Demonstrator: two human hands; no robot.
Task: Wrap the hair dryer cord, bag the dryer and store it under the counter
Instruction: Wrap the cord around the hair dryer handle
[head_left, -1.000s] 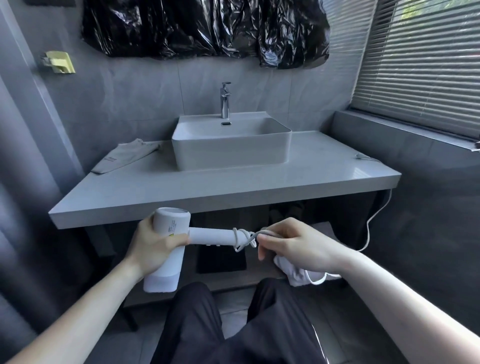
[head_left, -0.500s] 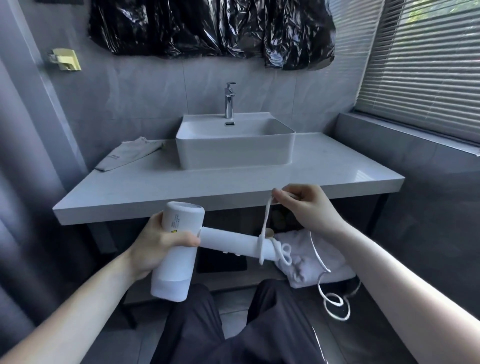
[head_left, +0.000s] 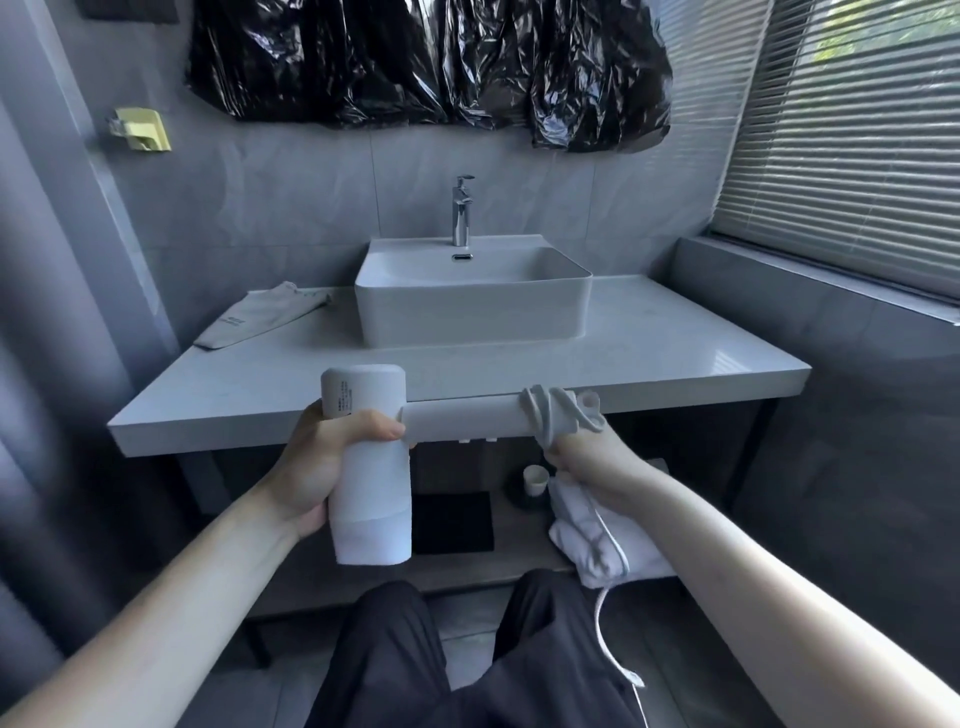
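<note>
One counter (head_left: 649, 358) ahead of me, carrying one basin (head_left: 470, 306) and one grey pouch (head_left: 260, 322) at its back left. One hair dryer (head_left: 370, 467) in front of its edge: barrel upright, handle lying level, pointing right. My left hand (head_left: 317, 467) is curled round the barrel. One cord (head_left: 558, 418), looped round the handle's end; my right hand (head_left: 582, 457) pinches it just below.

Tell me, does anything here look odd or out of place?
Yes: crumpled black plastic sheeting is stuck to the wall above the sink, about where a mirror would usually hang. A small yellowish fitting on the left wall also sits slightly askew.
</note>
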